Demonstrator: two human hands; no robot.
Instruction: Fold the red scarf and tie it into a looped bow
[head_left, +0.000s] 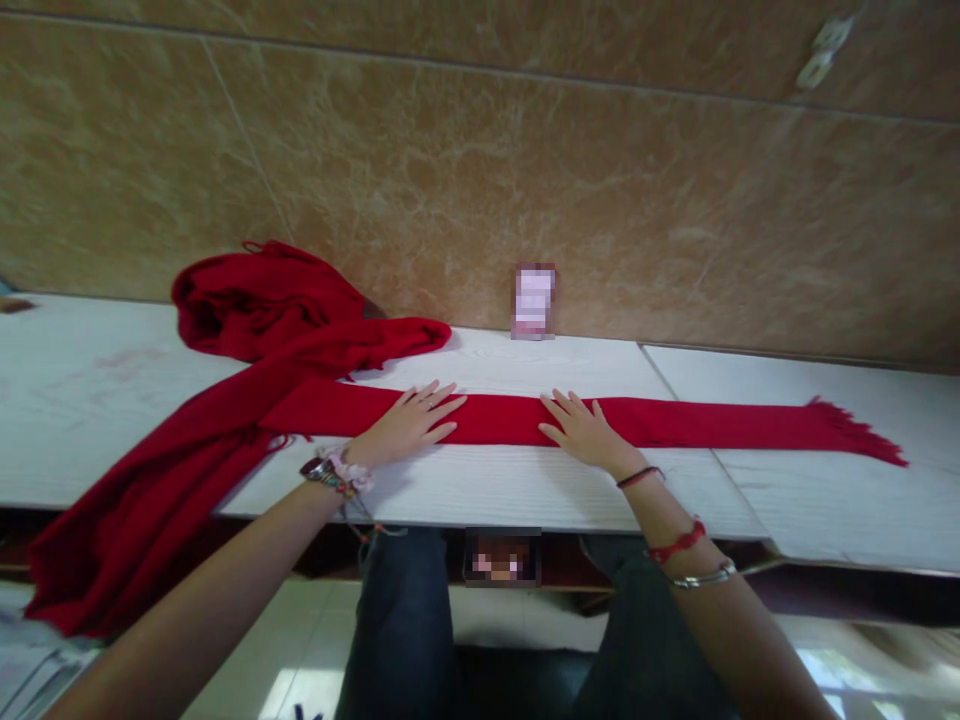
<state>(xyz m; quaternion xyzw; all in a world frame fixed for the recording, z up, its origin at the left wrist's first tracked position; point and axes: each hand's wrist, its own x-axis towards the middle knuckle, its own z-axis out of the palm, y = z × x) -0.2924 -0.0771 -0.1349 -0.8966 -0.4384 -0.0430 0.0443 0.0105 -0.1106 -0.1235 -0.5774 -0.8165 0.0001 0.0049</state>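
A long red scarf [712, 424] lies folded into a narrow flat strip across the white table, its fringed end at the right. My left hand [409, 425] rests on the strip left of the middle, fingers spread and pointing right. On the same strip, a short gap away, my right hand [581, 428] lies flat with its fingers apart. At the left, more red cloth [262, 300] is bunched in a heap against the wall, and part of it hangs over the table's front edge. It overlaps the strip's left end; whether they are one piece I cannot tell.
The narrow white table [480, 490] runs along a brown marbled wall [450, 180]. A small blurred-out pinkish item [533, 302] stands at the wall. Seams cross the tabletop at the right. A wall socket [825, 50] is at the upper right. My legs are below the front edge.
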